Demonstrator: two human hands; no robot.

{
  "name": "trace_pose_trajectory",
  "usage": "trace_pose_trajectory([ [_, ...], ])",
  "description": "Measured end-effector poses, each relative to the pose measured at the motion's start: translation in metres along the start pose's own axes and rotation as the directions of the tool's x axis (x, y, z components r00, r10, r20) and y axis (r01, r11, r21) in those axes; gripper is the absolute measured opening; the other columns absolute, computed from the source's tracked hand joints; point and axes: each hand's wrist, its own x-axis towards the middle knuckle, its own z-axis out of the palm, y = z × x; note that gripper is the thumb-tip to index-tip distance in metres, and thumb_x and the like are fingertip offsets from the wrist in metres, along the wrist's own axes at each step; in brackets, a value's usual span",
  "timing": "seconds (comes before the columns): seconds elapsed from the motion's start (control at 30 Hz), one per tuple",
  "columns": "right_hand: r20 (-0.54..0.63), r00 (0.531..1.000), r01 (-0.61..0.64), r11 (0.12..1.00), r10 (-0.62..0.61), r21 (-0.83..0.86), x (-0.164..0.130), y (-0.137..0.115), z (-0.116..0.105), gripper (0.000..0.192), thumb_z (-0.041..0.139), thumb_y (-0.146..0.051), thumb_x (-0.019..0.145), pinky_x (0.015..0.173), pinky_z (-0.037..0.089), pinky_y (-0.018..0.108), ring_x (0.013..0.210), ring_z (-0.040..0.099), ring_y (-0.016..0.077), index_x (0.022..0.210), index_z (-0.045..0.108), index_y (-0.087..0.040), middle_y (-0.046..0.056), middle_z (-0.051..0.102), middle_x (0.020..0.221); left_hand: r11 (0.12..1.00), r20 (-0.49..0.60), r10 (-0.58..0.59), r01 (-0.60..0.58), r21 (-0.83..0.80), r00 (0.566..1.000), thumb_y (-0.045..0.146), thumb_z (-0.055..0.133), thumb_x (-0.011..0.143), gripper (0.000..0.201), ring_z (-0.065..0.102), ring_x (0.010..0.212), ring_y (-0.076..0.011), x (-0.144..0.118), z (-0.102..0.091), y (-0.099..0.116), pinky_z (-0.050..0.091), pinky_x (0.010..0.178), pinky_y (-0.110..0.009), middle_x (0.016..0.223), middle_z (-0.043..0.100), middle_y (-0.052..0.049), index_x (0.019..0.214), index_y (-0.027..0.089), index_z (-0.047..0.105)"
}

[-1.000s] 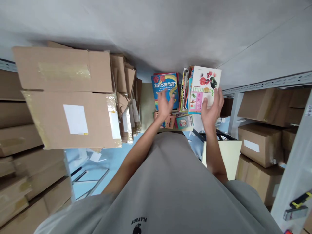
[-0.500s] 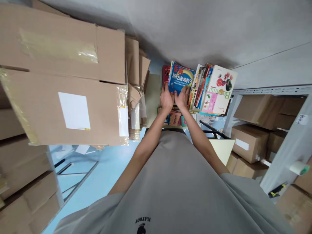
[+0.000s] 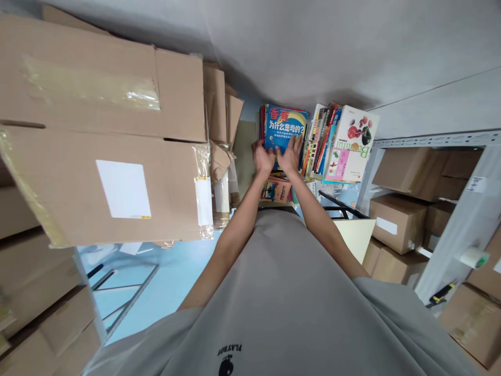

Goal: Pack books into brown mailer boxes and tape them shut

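Blue book [image 3: 285,129] now squared upright between both hands.

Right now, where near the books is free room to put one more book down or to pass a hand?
A bare pale strip lies between the folded brown cardboard stack and the blue-cover book that both hands hold, left hand and right hand. Right of it, the upright colourful books and the white fruit-cover book stand crowded.

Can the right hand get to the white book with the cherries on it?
Probably yes. The right hand rests on the blue book, and the white fruit book leans just beyond the row of books, its cover facing out with nothing in front.
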Motion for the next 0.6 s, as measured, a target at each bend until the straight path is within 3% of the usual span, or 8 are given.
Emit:
trace_pose_trajectory([
  [0.2,0.005,1.000,-0.018,1.000,0.018,-0.019,0.005,0.004,0.004,0.089,0.061,-0.065,0.118,0.153,0.016,0.070,0.189,0.022,0.0400,0.187,0.042,-0.011,0.029,0.029,0.199,1.000,0.021,0.000,0.000,-0.019,1.000,0.010,0.070,0.098,0.044,0.074,0.147,-0.0312,0.007,-0.006,0.012,0.057,0.132,-0.042,0.158,0.073,-0.022,0.141,0.015,0.070],
  [0.4,-0.044,0.998,-0.043,0.999,0.044,0.023,0.003,0.022,0.022,0.101,0.058,-0.078,0.115,0.150,0.025,0.072,0.189,0.020,0.0448,0.187,0.038,-0.009,0.031,0.026,0.199,1.000,0.041,0.005,-0.004,-0.023,0.999,0.027,0.078,0.100,0.046,0.075,0.147,-0.0351,0.016,-0.039,0.012,0.056,0.136,-0.053,0.151,0.079,-0.017,0.144,0.022,0.066],
  [0.5,-0.044,0.996,-0.077,0.996,0.079,0.043,0.001,0.028,0.037,0.101,0.055,-0.074,0.117,0.149,0.032,0.066,0.186,0.030,0.0449,0.186,0.035,-0.002,0.036,0.031,0.195,0.999,0.000,0.022,-0.022,-0.030,1.000,0.028,0.081,0.098,0.053,0.070,0.157,-0.0357,0.024,-0.056,0.008,0.049,0.142,-0.052,0.160,0.075,-0.019,0.148,0.022,0.064],
  [0.6,-0.026,0.999,-0.020,0.997,0.022,0.070,0.003,0.031,0.048,0.096,0.055,-0.071,0.117,0.147,0.036,0.061,0.180,0.042,0.0420,0.184,0.039,-0.005,0.033,0.044,0.189,0.999,-0.012,0.014,-0.015,-0.040,1.000,0.026,0.087,0.093,0.060,0.062,0.168,-0.0385,0.031,-0.061,0.001,0.043,0.147,-0.052,0.164,0.072,-0.021,0.149,0.020,0.066],
])
